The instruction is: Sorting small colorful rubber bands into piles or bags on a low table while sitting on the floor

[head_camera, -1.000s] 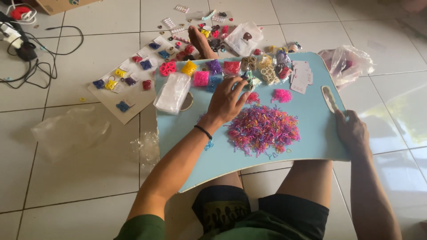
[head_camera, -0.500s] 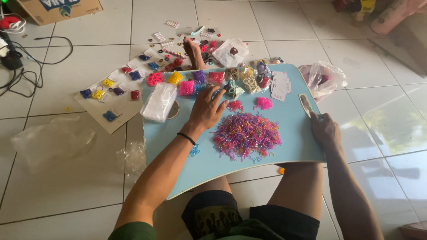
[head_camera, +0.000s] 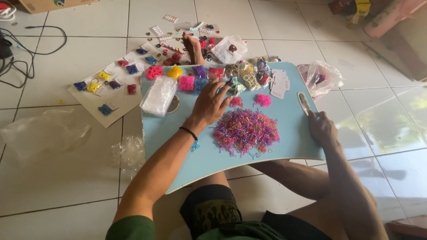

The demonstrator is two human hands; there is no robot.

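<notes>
Left hand point(head_camera: 209, 105) flat and open on the blue board point(head_camera: 293, 138), fingers spread, fingertips by small packets point(head_camera: 231, 85), just left of the band pile point(head_camera: 245, 131) at the board's middle. Right hand point(head_camera: 322, 129) clamped on the board's right edge, below the handle slot point(head_camera: 304, 102).

a cardboard sheet point(head_camera: 95, 100) lies on the white tiled floor point(head_camera: 66, 178) left of the board, with small blue, yellow and red hair clips spread over it. crumpled clear plastic bags point(head_camera: 42, 133) sit nearer on the floor, and black cables point(head_camera: 26, 49) curl at the far left. a clear bag with pink things inside point(head_camera: 327, 78) lies off to the right, and a cardboard box point(head_camera: 53, 4) shows at the top edge.
</notes>
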